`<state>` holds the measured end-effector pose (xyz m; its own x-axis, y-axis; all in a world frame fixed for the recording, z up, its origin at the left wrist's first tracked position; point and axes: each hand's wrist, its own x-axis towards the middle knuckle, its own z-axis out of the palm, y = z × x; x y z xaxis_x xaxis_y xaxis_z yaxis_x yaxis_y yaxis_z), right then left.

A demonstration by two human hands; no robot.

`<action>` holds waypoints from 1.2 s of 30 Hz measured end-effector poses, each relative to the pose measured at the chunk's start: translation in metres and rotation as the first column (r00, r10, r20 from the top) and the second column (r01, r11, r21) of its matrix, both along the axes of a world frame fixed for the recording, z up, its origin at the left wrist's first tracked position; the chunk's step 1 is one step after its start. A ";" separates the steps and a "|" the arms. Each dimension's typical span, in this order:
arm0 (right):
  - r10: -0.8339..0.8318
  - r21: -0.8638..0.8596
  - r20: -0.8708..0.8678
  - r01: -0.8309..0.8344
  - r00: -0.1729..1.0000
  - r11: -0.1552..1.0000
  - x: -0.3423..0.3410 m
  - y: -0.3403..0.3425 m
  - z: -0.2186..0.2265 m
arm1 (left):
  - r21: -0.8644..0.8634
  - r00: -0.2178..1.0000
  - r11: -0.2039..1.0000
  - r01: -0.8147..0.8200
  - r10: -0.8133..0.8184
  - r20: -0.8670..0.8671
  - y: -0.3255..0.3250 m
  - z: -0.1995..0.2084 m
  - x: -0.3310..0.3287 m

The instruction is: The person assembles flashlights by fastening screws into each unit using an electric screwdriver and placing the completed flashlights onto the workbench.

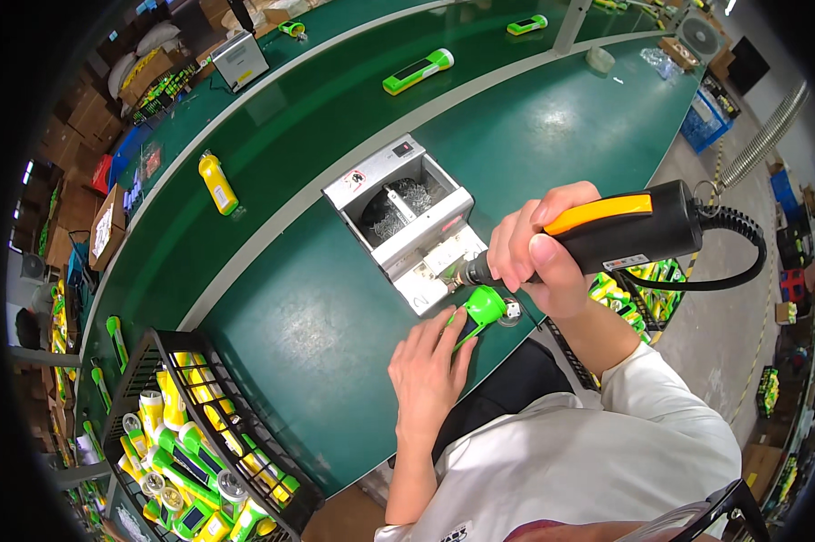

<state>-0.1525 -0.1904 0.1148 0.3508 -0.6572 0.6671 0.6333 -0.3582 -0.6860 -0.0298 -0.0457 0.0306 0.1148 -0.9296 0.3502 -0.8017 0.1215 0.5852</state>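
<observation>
My right hand [544,257] is wrapped round a black electric screwdriver [638,226] with an orange strip along its grip. The tip of the screwdriver points at the front of a grey screw feeder [342,200]; whether it touches a screw there I cannot make out. Loose screws fill the open bin of this feeder. Just below the tip, a green flashlight [484,305] lies on the table, its head toward the right. My left hand [430,366] is closed over its body and hides most of it.
A black crate [306,506] of yellow and green flashlights stands at the lower left. Beyond the worktop runs a green belt [308,144] with several flashlights. A black cable [758,262] and a coiled spring [768,131] trail from the screwdriver. More flashlights [610,298] sit right of the table.
</observation>
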 end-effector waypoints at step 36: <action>0.053 0.214 -0.255 0.003 0.966 0.977 -0.009 0.025 0.007 | -0.085 0.997 0.994 -0.073 0.073 -0.003 0.003 -0.008 -0.010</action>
